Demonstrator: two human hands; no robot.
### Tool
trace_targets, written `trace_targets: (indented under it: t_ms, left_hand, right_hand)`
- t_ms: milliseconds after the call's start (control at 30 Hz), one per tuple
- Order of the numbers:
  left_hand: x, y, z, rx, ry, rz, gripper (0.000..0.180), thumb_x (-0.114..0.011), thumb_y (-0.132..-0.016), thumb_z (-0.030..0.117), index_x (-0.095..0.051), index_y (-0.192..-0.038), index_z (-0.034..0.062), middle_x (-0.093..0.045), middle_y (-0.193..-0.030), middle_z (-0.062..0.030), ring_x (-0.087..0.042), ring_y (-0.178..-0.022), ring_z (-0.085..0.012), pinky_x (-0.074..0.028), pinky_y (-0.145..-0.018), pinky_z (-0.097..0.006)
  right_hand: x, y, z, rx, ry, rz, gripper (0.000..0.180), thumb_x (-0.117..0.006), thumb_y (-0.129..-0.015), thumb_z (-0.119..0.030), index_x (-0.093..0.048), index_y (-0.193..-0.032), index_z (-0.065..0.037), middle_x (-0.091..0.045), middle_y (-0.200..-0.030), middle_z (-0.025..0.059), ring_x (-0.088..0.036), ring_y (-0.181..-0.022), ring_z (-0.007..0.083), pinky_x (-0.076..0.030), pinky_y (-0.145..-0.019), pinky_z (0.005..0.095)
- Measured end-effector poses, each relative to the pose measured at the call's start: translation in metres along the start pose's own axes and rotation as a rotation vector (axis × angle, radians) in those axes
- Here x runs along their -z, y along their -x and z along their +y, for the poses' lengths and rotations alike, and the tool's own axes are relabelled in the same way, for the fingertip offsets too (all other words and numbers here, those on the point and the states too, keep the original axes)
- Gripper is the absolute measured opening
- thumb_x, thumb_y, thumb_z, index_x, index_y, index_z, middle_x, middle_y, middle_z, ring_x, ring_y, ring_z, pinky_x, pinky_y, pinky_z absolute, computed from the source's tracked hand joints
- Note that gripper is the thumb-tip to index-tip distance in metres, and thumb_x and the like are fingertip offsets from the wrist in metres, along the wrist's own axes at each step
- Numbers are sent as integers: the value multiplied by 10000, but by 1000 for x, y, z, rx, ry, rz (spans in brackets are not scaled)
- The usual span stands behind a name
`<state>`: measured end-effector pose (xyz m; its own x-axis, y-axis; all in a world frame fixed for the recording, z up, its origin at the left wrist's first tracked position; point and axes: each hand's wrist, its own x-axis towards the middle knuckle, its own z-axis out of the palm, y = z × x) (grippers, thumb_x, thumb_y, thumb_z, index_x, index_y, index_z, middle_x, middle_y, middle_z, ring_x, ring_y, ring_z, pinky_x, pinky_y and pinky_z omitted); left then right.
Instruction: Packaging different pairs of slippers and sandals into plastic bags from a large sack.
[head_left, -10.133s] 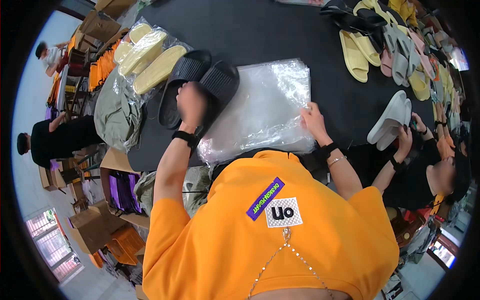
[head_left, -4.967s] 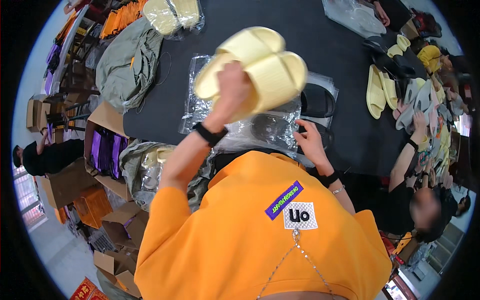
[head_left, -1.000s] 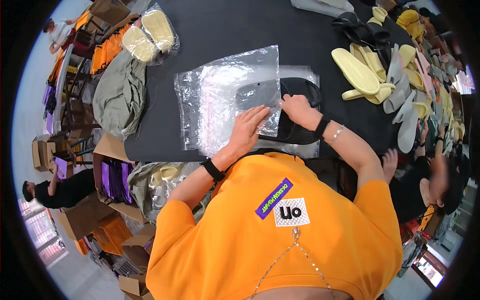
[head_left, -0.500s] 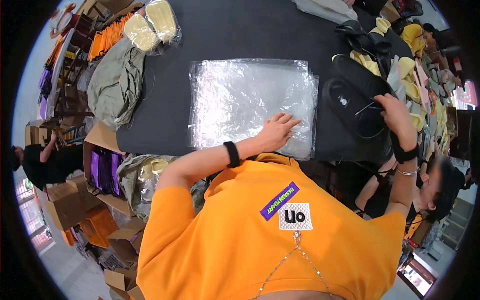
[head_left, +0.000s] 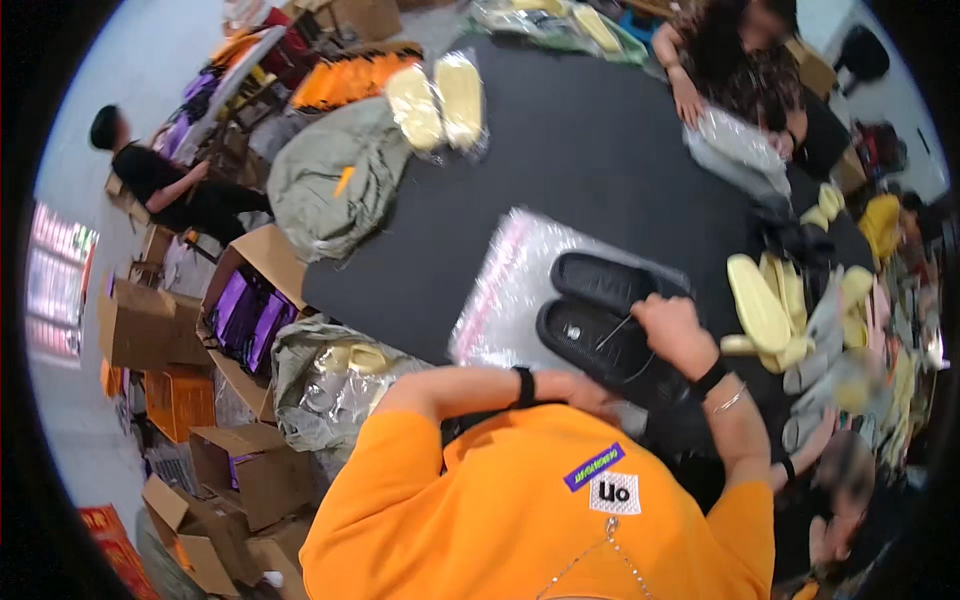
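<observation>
A pair of black slide slippers (head_left: pixel 585 333) lies over the stack of clear plastic bags (head_left: pixel 505 300), soles side by side, with a small pale mark on the nearer one. My right hand (head_left: pixel 668 328) is closed at their right end, gripping the pair. A thin pale strand runs from its fingers across the nearer slipper; what it belongs to is unclear. My left hand (head_left: pixel 582 392) is at the bags' near edge, just below the slippers. It is blurred and partly covered by my orange shirt, so its fingers cannot be made out.
Cream slippers (head_left: pixel 765 305) and grey ones pile up on the right. Bagged cream slippers (head_left: pixel 440 105) and a grey-green sack (head_left: pixel 335 180) lie at the far left. Open cartons (head_left: pixel 245 475) stand lower left. Across the black table (head_left: pixel 590 130), another person handles a bagged item.
My right hand has brought the black slippers left from the table's right side onto the bags. My left hand has drawn back to the bags' near edge. The view has turned and shifted.
</observation>
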<state>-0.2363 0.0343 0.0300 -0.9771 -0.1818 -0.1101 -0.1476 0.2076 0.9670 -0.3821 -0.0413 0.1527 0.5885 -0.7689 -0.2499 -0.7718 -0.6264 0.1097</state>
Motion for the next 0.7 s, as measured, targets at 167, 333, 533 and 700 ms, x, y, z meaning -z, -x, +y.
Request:
trace_targets:
  t_ms: [167,333,533,700]
  left_hand:
    - [3,103,7,150,35,142,566,-482,-892,324,-330,-1326,-5,-386,-1329,-216,-371,-1239,-298,-288,-1026,-350]
    - [-37,154,8,427,276,720,538,-489,-879,321,-375,-1306,15,-454,-1273,-215,-440,-1178,-326,-342,-985,-357]
    - [-84,153,-3,612,178,1277,425,-502,-859,231,-463,-1221,13,-556,-1122,-200,-535,-1039,-318,-417,-892,-377]
    - [-154,159,6,788,120,1837,359,-544,-812,165,-525,-1147,36,-572,-1063,-153,-534,-1005,-287,-418,-866,-357]
  right_hand:
    - [-77,-41,-19,112,-29,36,138,-571,-715,-103,-601,-850,-104,-603,-772,97,-627,-672,273,-496,-575,384]
    - [-93,-49,-26,168,96,-7,92,-554,-753,-125,-605,-822,-94,-617,-773,99,-643,-660,246,-501,-562,352]
    - [-65,-40,-27,183,-61,-161,497,-623,-762,-284,-460,-1205,-127,-576,-975,146,-610,-766,363,-497,-644,430]
    - [-37,-45,-40,405,-194,-5,446,-573,-816,-279,-465,-1216,-115,-553,-1056,114,-603,-813,334,-488,-671,419]
